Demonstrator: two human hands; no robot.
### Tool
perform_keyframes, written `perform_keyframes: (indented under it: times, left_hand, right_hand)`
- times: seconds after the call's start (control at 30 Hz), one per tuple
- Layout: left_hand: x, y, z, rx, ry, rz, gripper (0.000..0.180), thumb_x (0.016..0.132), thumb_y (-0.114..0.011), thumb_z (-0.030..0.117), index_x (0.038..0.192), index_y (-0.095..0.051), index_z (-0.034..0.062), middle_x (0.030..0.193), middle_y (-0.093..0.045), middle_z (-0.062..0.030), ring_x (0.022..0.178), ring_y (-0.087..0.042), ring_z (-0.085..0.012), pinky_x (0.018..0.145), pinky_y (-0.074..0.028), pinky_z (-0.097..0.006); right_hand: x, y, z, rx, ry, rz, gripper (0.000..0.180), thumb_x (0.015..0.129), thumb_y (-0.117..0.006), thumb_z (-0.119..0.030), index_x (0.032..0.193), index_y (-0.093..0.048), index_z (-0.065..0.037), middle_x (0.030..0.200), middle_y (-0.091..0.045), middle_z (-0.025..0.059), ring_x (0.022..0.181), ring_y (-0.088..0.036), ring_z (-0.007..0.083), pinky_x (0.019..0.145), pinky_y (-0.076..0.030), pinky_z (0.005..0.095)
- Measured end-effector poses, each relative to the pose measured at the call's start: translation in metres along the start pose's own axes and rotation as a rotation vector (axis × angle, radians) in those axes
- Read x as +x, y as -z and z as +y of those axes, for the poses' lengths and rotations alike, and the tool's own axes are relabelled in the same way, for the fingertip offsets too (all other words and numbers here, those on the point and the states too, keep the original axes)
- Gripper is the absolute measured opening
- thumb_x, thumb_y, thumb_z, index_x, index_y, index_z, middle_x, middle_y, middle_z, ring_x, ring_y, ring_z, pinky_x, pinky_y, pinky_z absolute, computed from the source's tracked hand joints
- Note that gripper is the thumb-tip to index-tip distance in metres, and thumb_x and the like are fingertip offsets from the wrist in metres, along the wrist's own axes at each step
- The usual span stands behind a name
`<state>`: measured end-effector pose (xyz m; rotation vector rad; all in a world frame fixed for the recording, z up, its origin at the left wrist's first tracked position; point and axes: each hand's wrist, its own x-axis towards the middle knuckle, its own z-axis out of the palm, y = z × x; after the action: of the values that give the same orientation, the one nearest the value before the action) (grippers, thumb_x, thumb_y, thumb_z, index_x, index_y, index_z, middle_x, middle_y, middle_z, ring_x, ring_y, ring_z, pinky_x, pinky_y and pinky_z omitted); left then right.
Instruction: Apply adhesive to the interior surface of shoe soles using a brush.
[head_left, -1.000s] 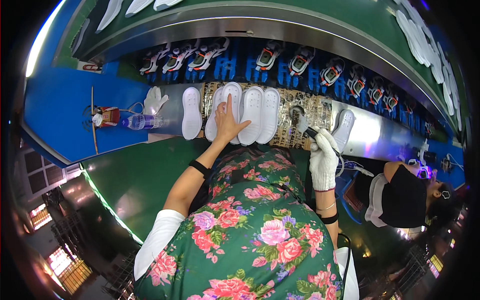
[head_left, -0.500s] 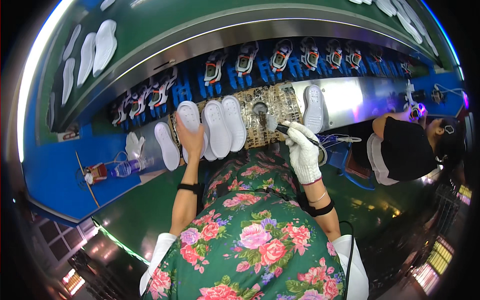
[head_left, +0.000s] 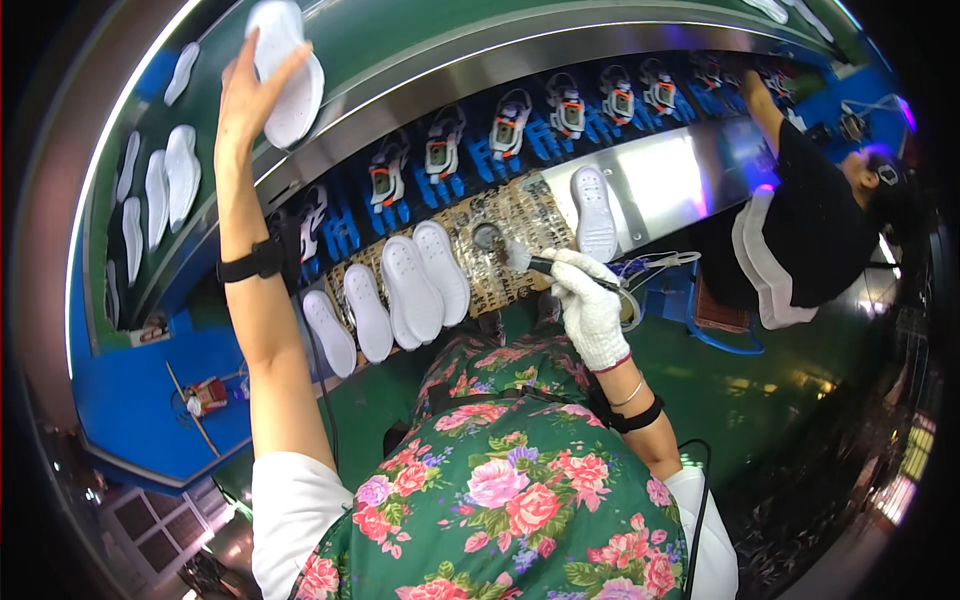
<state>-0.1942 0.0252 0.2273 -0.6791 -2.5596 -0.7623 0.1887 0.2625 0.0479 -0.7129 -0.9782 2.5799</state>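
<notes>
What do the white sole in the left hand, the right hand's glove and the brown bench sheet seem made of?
White sole in the left hand: probably moulded foam or rubber, matte; its surface is smooth and evenly coloured.
Glove on the right hand: apparently knitted yarn, matte, given the knit texture.
Brown sheet: likely cardboard under clear tape; dull brown with glossy, wrinkled glints.

Shoe workshop; white soles point(head_left: 413, 290); green conveyor point(head_left: 365, 25)

Dark print point(head_left: 504, 290) marks the taped cardboard sheet point(head_left: 533, 212), right of the overlapping shoe soles point(head_left: 410, 285). It is too small to read.
</notes>
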Motion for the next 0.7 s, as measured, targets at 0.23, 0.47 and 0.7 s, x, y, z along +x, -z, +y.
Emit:
perform_keyframes:
  times: [0.23, 0.47, 0.7]
  left_hand:
    - [-0.011, -0.058, -0.031, 0.068, -0.106, 0.019, 0.073, 0.085, -0.071, 0.04, 0.148, -0.043, 0.0172, 0.138, -0.048, -0.0305, 0.125, -0.052, -0.0429, 0.105, -0.041, -0.046]
    - [-0.026, -0.049, -0.006, -0.033, 0.006, 0.304, 0.063, 0.084, -0.075, 0.028, 0.141, -0.051, 0.0139, 0.137, -0.047, -0.0242, 0.125, -0.049, -0.0381, 0.104, -0.042, -0.045]
    - [-0.226, -0.102, 0.005, -0.306, 0.007, 0.324, 0.038, 0.079, -0.064, -0.001, 0.117, -0.065, 0.0031, 0.103, -0.06, -0.0099, 0.087, -0.057, -0.0188, 0.08, -0.048, -0.029]
  right_hand:
    - [-0.009, 0.011, -0.015, 0.028, 0.023, 0.129, 0.018, 0.083, -0.069, 0.002, 0.101, -0.071, 0.002, 0.095, -0.073, 0.0095, 0.079, -0.066, 0.0124, 0.065, -0.05, 0.0221]
    - [-0.005, 0.017, -0.019, -0.033, -0.002, 0.112, 0.016, 0.084, -0.066, 0.002, 0.099, -0.071, 0.001, 0.105, -0.072, 0.0142, 0.079, -0.063, 0.0113, 0.067, -0.049, 0.0218]
    - [0.011, 0.025, -0.018, -0.018, 0.0, 0.041, 0.019, 0.084, -0.068, 0.002, 0.103, -0.071, 0.003, 0.105, -0.072, 0.0126, 0.081, -0.066, 0.0121, 0.066, -0.052, 0.0208]
